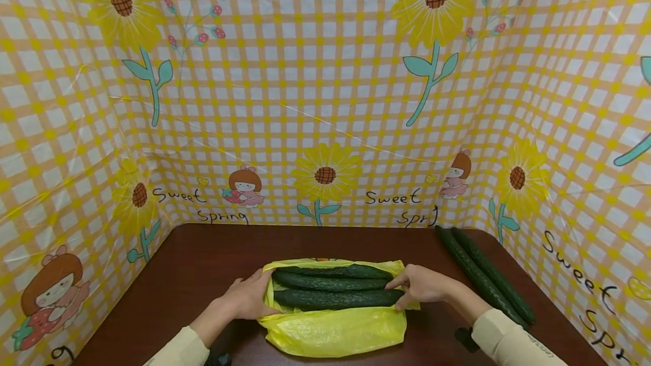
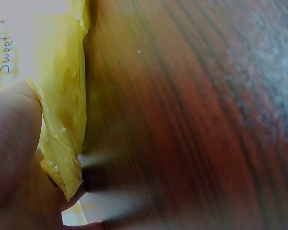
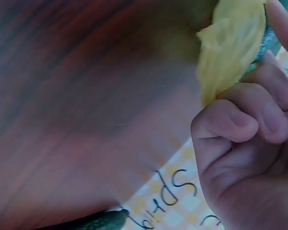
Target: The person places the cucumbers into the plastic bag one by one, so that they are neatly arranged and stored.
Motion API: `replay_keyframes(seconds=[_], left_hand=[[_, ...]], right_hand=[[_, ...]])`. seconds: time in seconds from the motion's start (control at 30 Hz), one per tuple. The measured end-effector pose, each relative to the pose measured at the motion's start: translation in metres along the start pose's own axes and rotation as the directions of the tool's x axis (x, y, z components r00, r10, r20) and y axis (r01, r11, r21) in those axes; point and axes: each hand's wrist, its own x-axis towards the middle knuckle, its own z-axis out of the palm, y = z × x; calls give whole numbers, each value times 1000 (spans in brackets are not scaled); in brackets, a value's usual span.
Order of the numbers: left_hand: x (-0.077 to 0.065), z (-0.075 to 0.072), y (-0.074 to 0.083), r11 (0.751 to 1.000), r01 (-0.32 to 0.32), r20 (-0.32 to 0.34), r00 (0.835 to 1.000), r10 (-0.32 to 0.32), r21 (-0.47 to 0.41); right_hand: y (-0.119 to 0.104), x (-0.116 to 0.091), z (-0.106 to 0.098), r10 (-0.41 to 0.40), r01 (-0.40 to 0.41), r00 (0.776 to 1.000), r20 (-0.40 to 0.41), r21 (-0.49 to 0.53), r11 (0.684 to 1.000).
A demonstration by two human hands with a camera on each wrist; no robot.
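In the head view, a yellow plastic bag (image 1: 338, 335) lies on its side with its opening facing up. Three long dark green cucumbers (image 1: 330, 283) lie side by side inside it. My left hand (image 1: 248, 299) holds the bag's left end; the left wrist view shows the yellow plastic (image 2: 62, 110) between thumb and fingers. At the opposite end, my right hand (image 1: 423, 286) has thumb and index finger around the right end of the front cucumber (image 1: 335, 299). Its other fingers (image 3: 259, 110) are curled beside the bag's edge (image 3: 225, 57) in the right wrist view.
Two more cucumbers (image 1: 483, 270) lie side by side along the right of the dark brown wooden table (image 1: 224, 253). Walls of checked, flower-printed cloth (image 1: 325, 117) enclose the table at the back and both sides.
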Motion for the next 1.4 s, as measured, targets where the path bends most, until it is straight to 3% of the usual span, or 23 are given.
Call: replay_keyframes(seconds=[0.27,0.73,1.13,1.4], left_hand=[[-1,1,-3,1000,1,-1,1000,-1,-2],[1,0,1,1000,6,0,1000,-6,-10],[0,2,4,999,31,-22,999,-31,-12],[0,0,3,999,31,-1,1000,-31,-11]], right_hand=[[7,2,4,27,-27,999,21,35,999],[18,-2,4,14,-15,999,-30,-39,999],[17,-2,8,-35,18,991,-133,-123,992],[14,1,5,-34,15,982,-186,-104,994]])
